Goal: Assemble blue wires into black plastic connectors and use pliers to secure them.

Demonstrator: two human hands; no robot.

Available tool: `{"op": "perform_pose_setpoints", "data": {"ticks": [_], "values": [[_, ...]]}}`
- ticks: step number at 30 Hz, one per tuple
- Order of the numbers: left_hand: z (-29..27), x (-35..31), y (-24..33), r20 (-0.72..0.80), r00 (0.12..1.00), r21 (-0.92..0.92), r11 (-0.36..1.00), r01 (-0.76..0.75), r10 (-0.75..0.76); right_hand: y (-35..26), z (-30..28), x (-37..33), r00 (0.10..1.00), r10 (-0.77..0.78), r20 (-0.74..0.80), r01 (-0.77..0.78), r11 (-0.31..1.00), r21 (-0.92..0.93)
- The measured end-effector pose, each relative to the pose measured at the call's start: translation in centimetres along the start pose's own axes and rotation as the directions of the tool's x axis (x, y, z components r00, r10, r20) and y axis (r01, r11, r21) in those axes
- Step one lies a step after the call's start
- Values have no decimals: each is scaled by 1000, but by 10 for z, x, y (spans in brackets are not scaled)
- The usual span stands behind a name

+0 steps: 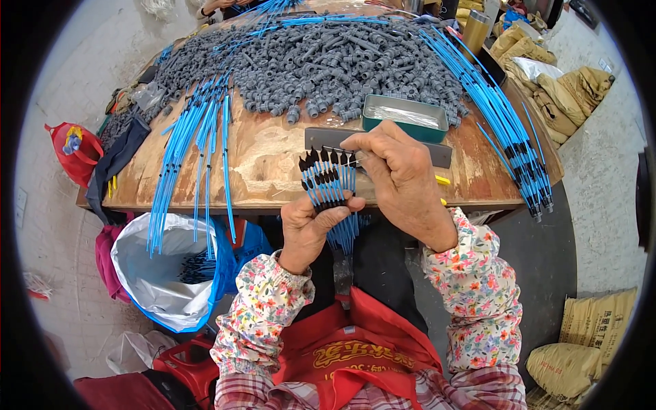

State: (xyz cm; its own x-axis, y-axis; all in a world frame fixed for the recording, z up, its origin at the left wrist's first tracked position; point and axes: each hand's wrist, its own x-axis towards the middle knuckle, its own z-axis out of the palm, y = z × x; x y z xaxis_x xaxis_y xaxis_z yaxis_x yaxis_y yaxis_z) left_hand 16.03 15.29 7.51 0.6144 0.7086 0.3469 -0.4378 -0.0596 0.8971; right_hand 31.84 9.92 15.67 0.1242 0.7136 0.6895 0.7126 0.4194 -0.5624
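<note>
My left hand [307, 229] is closed round a bundle of thin blue tubes with black fittings and pointed black tips [328, 176]. The tips fan upward above the fingers, and the blue ends hang down below the hand. My right hand [400, 178] is closed in a pinch beside the tips at the bundle's upper right. Between its thumb and forefinger a thin pale strand seems to show; its far end is hard to make out. Just behind the right hand stands a green tin [406, 117] holding many thin, pale, wire-like pieces. A dark grey flat bar [437, 154] lies in front of it.
A large heap of grey plastic fittings [328, 65] covers the wooden table's [263, 164] far half. Blue tubes lie at left [181, 160] and right [502, 109], overhanging the front edge. Below left hangs an open white-lined blue bag [147, 273]. Sacks [547, 96] stand right; another person's hands [217, 5] show behind.
</note>
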Motion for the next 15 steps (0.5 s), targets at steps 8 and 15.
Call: {"op": "perform_pose_setpoints", "data": {"ticks": [8,15], "values": [[0,1,1,5,1000,21,1000,-7,7,-1,7,-2,997,-9,-70,10,1000,9],[-8,0,2,54,998,-21,1000,23,-22,0,-12,14,964,172,203,-222,940,260]]}}
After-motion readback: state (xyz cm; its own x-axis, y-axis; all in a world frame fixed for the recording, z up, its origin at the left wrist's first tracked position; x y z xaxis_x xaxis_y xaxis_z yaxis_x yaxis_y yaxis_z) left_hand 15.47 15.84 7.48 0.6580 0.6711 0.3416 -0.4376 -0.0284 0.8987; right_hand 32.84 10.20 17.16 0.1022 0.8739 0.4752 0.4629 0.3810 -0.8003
